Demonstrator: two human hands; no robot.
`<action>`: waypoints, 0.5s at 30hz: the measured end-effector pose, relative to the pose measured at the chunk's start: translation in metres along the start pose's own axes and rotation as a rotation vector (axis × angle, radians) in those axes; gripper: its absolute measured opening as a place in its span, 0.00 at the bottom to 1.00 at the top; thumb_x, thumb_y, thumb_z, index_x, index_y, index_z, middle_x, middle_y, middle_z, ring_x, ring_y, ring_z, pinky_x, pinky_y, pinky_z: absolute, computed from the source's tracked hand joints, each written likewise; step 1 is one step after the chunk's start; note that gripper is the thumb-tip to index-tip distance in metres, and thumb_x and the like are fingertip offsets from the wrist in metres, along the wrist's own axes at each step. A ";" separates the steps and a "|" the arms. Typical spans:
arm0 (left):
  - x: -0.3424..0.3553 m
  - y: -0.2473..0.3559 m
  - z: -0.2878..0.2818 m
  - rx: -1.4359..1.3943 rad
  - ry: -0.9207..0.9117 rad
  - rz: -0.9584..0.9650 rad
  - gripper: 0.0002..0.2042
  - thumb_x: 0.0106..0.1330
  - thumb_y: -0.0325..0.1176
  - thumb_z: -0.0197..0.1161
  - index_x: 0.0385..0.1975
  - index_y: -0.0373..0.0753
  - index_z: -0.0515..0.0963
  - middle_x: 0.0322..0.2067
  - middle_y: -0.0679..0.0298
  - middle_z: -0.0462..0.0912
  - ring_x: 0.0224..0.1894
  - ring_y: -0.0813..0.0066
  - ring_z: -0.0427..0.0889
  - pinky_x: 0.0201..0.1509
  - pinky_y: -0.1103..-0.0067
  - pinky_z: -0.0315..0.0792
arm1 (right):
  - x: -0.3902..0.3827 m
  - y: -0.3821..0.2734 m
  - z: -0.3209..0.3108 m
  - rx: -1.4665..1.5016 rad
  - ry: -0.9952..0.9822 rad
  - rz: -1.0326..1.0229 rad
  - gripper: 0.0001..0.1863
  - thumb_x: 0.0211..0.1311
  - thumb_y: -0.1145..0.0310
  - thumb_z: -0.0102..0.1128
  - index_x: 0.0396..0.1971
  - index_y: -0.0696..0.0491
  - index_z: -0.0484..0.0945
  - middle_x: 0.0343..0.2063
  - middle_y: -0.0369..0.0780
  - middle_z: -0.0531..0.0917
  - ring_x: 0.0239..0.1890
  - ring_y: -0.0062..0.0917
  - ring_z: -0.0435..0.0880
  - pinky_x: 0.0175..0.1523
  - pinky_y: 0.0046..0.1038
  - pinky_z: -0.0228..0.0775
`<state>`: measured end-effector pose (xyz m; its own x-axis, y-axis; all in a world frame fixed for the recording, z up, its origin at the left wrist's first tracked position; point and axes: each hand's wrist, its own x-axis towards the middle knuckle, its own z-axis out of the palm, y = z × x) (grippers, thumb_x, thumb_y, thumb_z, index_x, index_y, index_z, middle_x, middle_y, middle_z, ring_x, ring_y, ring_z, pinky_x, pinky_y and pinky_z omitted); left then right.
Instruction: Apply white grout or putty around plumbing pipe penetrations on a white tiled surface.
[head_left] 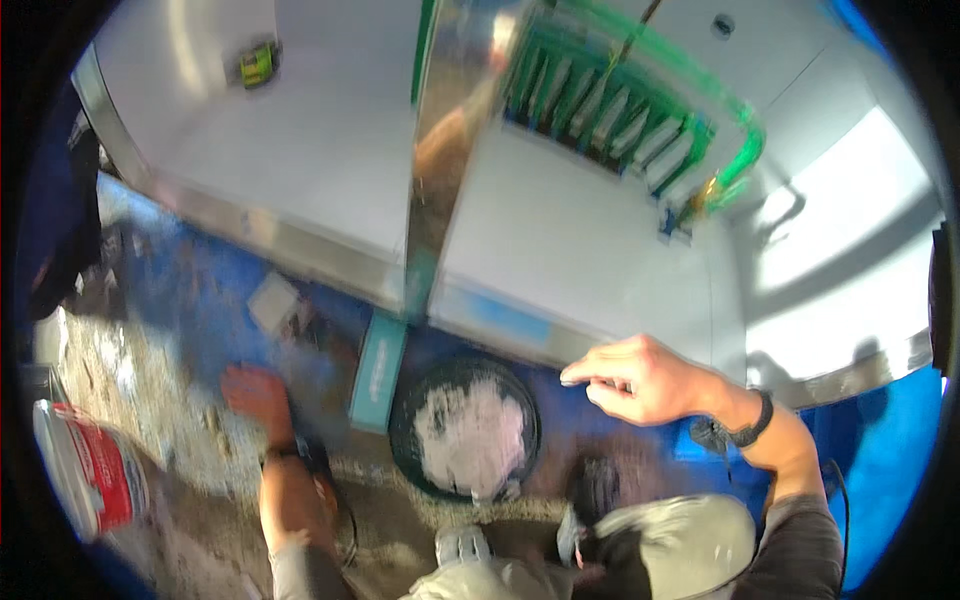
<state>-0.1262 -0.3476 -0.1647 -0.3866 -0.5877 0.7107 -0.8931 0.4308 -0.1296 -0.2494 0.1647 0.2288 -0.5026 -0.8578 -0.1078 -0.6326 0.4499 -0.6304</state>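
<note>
My right hand [645,382] hangs in the air right of a round dark basin [398,425], near the edge of a white panel [580,230]. Its index finger points left, the thumb sits slightly apart below, and nothing shows between them. My left hand [258,397] is low over the stained blue floor covering, its fingers smeared by motion. Inside the basin lies a pale pinkish-white powder or paste [470,435]. A long teal box [378,372] lies between my left hand and the basin. Beyond that hand is a small whitish square piece [276,303].
A white bucket with a red label [95,470] stands at far left. A shiny upright strip [440,160] divides the white panels. At top right is a green slatted rack [610,110]. A small green-and-black object [257,64] is at upper left. Blue sheeting [885,480] covers the right.
</note>
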 end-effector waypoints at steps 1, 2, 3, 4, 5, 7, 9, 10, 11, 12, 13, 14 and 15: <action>0.034 0.019 -0.035 -0.250 -0.504 -0.082 0.19 0.74 0.40 0.52 0.57 0.34 0.74 0.54 0.48 0.78 0.56 0.49 0.77 0.58 0.59 0.71 | -0.009 0.000 0.008 -0.012 -0.109 0.090 0.14 0.60 0.75 0.61 0.47 0.59 0.82 0.37 0.47 0.86 0.35 0.43 0.85 0.42 0.37 0.78; 0.015 -0.023 0.016 0.012 0.193 0.113 0.16 0.72 0.40 0.52 0.49 0.35 0.75 0.46 0.52 0.78 0.50 0.50 0.77 0.54 0.58 0.72 | -0.009 0.007 0.027 0.018 -0.145 -0.011 0.15 0.60 0.74 0.60 0.47 0.59 0.82 0.38 0.47 0.86 0.38 0.43 0.85 0.44 0.37 0.78; 0.024 0.029 -0.014 -0.162 -0.231 -0.056 0.13 0.71 0.39 0.53 0.45 0.35 0.74 0.43 0.54 0.76 0.48 0.51 0.76 0.52 0.57 0.71 | -0.018 0.026 0.044 -0.018 -0.129 -0.019 0.15 0.60 0.74 0.60 0.47 0.59 0.82 0.39 0.48 0.85 0.40 0.42 0.85 0.46 0.38 0.79; 0.029 0.036 -0.015 -0.164 -0.200 -0.087 0.13 0.71 0.39 0.53 0.45 0.36 0.74 0.44 0.53 0.75 0.49 0.51 0.76 0.52 0.57 0.71 | -0.015 0.046 0.055 -0.078 -0.168 -0.086 0.15 0.59 0.74 0.60 0.46 0.58 0.82 0.43 0.47 0.85 0.45 0.42 0.84 0.50 0.40 0.79; 0.022 0.036 -0.012 -0.178 -0.172 -0.112 0.13 0.71 0.40 0.54 0.45 0.36 0.73 0.45 0.53 0.75 0.50 0.51 0.75 0.52 0.57 0.70 | -0.019 0.058 0.073 -0.153 -0.232 -0.072 0.16 0.57 0.75 0.59 0.47 0.58 0.81 0.50 0.46 0.83 0.50 0.42 0.83 0.51 0.41 0.79; 0.019 0.031 -0.009 -0.138 -0.179 -0.093 0.13 0.71 0.40 0.54 0.46 0.36 0.73 0.46 0.53 0.74 0.50 0.51 0.75 0.51 0.58 0.71 | -0.027 0.080 0.109 -0.240 -0.258 -0.100 0.18 0.56 0.75 0.58 0.48 0.59 0.80 0.57 0.47 0.80 0.54 0.43 0.81 0.53 0.41 0.79; 0.021 0.025 -0.009 -0.117 -0.170 -0.080 0.14 0.71 0.40 0.54 0.46 0.37 0.73 0.47 0.53 0.74 0.50 0.51 0.75 0.50 0.58 0.71 | -0.030 0.091 0.136 -0.203 -0.317 -0.062 0.19 0.55 0.75 0.56 0.49 0.59 0.79 0.60 0.47 0.78 0.57 0.42 0.80 0.54 0.42 0.80; 0.021 0.025 -0.009 -0.138 -0.135 -0.068 0.14 0.70 0.40 0.54 0.46 0.36 0.73 0.47 0.52 0.74 0.50 0.50 0.75 0.49 0.58 0.71 | -0.033 0.096 0.151 -0.183 -0.308 -0.078 0.19 0.56 0.75 0.55 0.49 0.59 0.79 0.59 0.47 0.78 0.56 0.42 0.80 0.54 0.41 0.80; 0.024 0.027 -0.009 -0.163 -0.095 -0.060 0.14 0.70 0.40 0.54 0.46 0.36 0.73 0.46 0.52 0.74 0.49 0.50 0.75 0.49 0.58 0.71 | -0.036 0.101 0.165 -0.169 -0.294 -0.097 0.18 0.57 0.74 0.55 0.49 0.59 0.79 0.59 0.47 0.79 0.56 0.41 0.80 0.54 0.41 0.80; 0.022 0.024 -0.007 -0.168 -0.080 -0.058 0.14 0.70 0.40 0.54 0.46 0.36 0.73 0.46 0.52 0.74 0.49 0.50 0.75 0.49 0.58 0.71 | -0.038 0.107 0.183 -0.185 -0.285 -0.051 0.19 0.58 0.73 0.55 0.51 0.58 0.78 0.59 0.46 0.79 0.57 0.41 0.81 0.55 0.41 0.80; 0.021 0.010 -0.006 -0.132 -0.097 -0.057 0.14 0.70 0.40 0.54 0.46 0.36 0.73 0.45 0.51 0.74 0.49 0.49 0.75 0.49 0.57 0.71 | -0.034 0.112 0.200 -0.236 -0.272 -0.106 0.21 0.58 0.71 0.57 0.52 0.57 0.78 0.58 0.45 0.80 0.56 0.41 0.82 0.54 0.40 0.81; 0.023 0.000 -0.006 -0.106 -0.108 -0.056 0.15 0.70 0.40 0.55 0.46 0.35 0.73 0.45 0.51 0.75 0.49 0.48 0.76 0.49 0.57 0.72 | -0.033 0.114 0.214 -0.252 -0.290 -0.132 0.20 0.58 0.71 0.57 0.52 0.57 0.78 0.58 0.46 0.80 0.57 0.41 0.81 0.53 0.39 0.81; 0.008 0.043 -0.005 -0.229 -0.161 -0.059 0.15 0.69 0.39 0.54 0.46 0.35 0.73 0.45 0.50 0.75 0.48 0.48 0.76 0.49 0.57 0.72 | -0.048 0.116 0.211 -0.326 -0.299 -0.066 0.20 0.58 0.70 0.57 0.52 0.56 0.78 0.58 0.46 0.80 0.58 0.41 0.81 0.53 0.38 0.81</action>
<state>-0.1669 -0.3303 -0.1611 -0.3833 -0.7097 0.5911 -0.8469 0.5255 0.0818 -0.1746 0.2053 -0.0012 -0.2927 -0.8999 -0.3233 -0.8342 0.4056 -0.3736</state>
